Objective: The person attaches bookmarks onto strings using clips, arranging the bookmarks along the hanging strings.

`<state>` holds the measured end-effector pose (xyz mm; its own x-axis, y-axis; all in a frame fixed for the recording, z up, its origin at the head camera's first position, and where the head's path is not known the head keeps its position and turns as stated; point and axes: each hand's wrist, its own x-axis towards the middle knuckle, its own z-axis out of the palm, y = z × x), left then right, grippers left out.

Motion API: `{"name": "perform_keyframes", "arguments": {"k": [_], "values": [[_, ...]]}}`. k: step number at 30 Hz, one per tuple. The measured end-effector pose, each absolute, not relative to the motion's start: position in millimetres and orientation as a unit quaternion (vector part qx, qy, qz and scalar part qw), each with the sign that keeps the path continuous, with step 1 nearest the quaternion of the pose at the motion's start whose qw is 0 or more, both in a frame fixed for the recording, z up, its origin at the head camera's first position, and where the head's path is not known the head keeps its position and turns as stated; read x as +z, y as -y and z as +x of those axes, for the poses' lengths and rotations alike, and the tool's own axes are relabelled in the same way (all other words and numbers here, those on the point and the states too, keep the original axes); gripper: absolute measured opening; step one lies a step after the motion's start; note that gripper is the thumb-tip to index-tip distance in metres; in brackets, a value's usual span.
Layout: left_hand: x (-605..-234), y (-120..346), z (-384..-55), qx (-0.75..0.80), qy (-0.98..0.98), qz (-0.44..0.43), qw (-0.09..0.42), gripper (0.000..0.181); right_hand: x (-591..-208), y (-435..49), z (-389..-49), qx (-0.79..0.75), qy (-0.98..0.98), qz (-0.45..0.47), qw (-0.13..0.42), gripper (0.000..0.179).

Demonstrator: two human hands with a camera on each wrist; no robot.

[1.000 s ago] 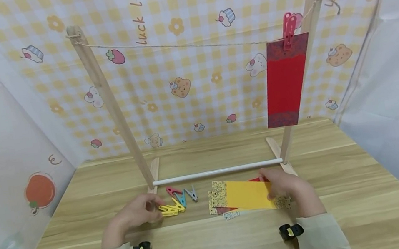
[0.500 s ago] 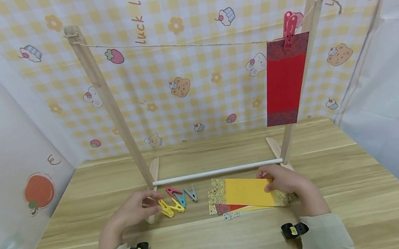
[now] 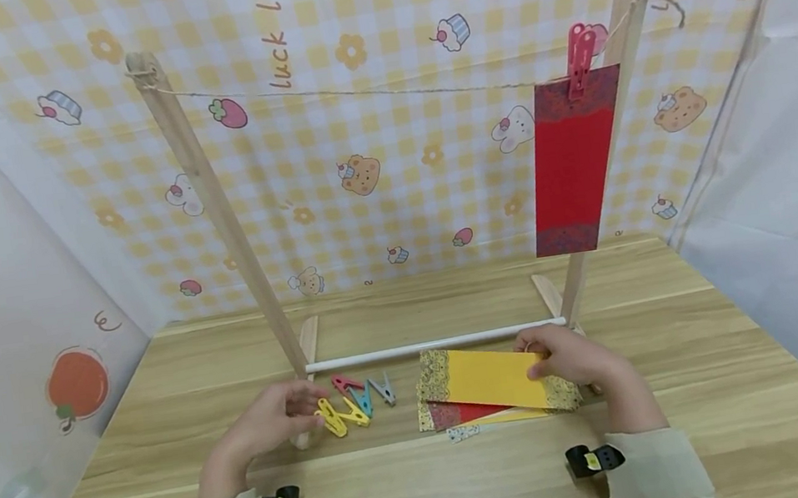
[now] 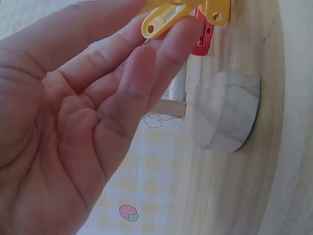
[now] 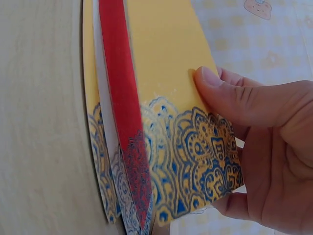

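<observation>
My right hand (image 3: 565,357) pinches a yellow paper strip (image 3: 492,378) with patterned ends by its right part. The thumb lies on the yellow face in the right wrist view, the other fingers behind it. This strip (image 5: 171,58) is lifted at an angle over a red strip (image 3: 484,410) and other strips. My left hand (image 3: 270,421) holds a yellow clothespin (image 3: 331,419) at its fingertips. Just right of it lie another yellow clothespin (image 3: 355,413), a red clothespin (image 3: 344,383), a blue one (image 3: 362,399) and a grey one (image 3: 384,389).
Behind the hands stands a wooden frame with a left post (image 3: 211,198), a white bottom bar (image 3: 434,345) and a string (image 3: 363,92) across its top. A red strip (image 3: 574,175) hangs there from pink clothespins (image 3: 579,61). A checked cloth (image 3: 395,216) backs the table.
The right hand has raised the yellow strip's near edge, baring more of the red strip beneath. At the left fingertips, the yellow clothespin has turned from level to slanted.
</observation>
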<state>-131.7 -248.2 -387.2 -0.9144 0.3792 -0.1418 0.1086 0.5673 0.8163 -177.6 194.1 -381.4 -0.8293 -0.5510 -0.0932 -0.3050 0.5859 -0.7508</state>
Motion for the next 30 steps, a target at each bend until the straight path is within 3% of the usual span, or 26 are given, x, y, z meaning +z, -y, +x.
{"name": "perform_keyframes", "arguments": {"k": [13,30], "values": [[-388.1,250.5,-133.7,0.489,-0.845,0.134,0.17,0.04,-375.6,-193.7,-176.7,-0.407,-0.87,-0.237,0.147,0.016],[-379.3,247.5,-133.1,0.495,-0.839,0.164,0.154,0.037,-371.9,-187.7,-178.8,-0.412,-0.864,-0.251,0.142,0.015]]}}
